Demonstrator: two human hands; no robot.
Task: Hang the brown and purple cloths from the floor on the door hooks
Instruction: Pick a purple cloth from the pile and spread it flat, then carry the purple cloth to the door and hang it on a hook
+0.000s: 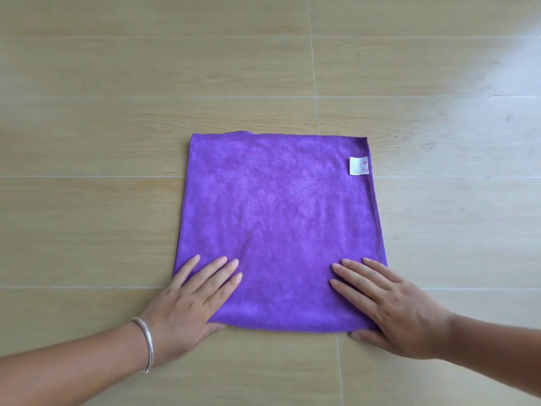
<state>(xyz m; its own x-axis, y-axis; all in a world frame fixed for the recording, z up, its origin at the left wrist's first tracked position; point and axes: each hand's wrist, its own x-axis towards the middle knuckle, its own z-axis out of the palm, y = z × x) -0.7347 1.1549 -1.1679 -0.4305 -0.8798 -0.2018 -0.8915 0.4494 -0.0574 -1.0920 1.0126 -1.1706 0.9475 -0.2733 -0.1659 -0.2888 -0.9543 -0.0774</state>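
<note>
A purple cloth (278, 218) lies spread flat on the wood-look floor, with a small white label (358, 165) near its far right edge. My left hand (190, 300) rests flat on the cloth's near left corner, fingers apart, thumb at the near edge. On the near right corner my right hand (389, 306) lies flat too, its thumb beside the cloth's edge on the floor. Neither hand has lifted any fabric. A small purple fold pokes out at the far edge. No brown cloth and no door hooks are in view.
The floor (117, 112) of light wood-pattern tiles with pale grout lines fills the whole view. A silver bangle (146, 344) sits on my left wrist. Bright light falls across the upper right corner.
</note>
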